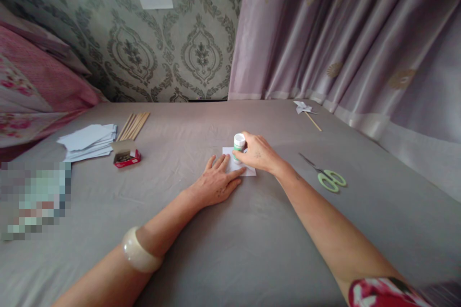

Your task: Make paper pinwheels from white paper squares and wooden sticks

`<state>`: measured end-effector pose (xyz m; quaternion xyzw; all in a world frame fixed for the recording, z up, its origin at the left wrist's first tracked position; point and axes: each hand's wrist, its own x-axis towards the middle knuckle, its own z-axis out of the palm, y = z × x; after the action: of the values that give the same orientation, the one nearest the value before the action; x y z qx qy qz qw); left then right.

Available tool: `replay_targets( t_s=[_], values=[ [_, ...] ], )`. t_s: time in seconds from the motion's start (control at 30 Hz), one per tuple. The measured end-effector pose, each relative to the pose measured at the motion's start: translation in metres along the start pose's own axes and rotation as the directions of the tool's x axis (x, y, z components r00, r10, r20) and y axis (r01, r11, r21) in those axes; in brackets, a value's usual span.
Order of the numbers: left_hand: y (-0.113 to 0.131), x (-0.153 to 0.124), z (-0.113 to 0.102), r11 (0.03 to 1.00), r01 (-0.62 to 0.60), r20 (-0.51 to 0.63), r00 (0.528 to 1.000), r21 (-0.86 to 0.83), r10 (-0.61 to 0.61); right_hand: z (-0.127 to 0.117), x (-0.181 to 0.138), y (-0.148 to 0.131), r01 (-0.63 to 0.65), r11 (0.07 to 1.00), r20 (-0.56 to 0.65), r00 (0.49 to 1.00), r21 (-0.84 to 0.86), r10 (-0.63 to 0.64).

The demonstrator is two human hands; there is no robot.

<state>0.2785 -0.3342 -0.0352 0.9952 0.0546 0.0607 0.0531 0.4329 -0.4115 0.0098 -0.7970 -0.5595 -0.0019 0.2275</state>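
A small white-and-green cylindrical container (238, 142) is gripped upright by the right hand (261, 153) over a white paper sheet (249, 171), which is held against the grey cloth (245, 254) by the left hand (217, 183). Green-handled metal scissors (321, 171) are laid at right; stacked white papers (87, 141) and an open red cardboard box (128, 161), at left.

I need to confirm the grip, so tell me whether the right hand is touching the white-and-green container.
Touching. The head view shows the right hand with its fingers gripping the side of the white-and-green container.
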Motion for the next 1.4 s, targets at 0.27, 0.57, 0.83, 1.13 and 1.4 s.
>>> replay_targets(
  t_s=[0.27,0.57,0.83,1.13,1.4],
  values=[
    [0.002,0.0,-0.004,1.0,0.004,0.015,1.0,-0.017,-0.003,0.001,0.002,0.001,-0.026,1.0,-0.015,1.0,0.015,0.026],
    [-0.002,0.0,0.003,1.0,0.002,-0.018,1.0,-0.024,-0.002,-0.003,0.002,0.004,-0.031,0.999,-0.014,0.999,-0.04,0.03],
    [-0.001,0.0,0.0,1.0,0.0,-0.002,1.0,-0.028,0.0,0.005,0.005,0.002,-0.004,0.999,-0.017,1.0,0.038,0.005],
    [-0.001,0.0,0.001,1.0,0.007,0.014,1.0,0.008,-0.007,-0.007,0.003,0.008,0.022,0.999,0.035,0.999,-0.026,-0.021],
    [-0.002,-0.001,0.004,1.0,0.002,-0.018,1.0,0.008,-0.002,-0.005,0.004,0.012,-0.023,0.997,-0.105,0.994,0.071,0.03]
  ],
)
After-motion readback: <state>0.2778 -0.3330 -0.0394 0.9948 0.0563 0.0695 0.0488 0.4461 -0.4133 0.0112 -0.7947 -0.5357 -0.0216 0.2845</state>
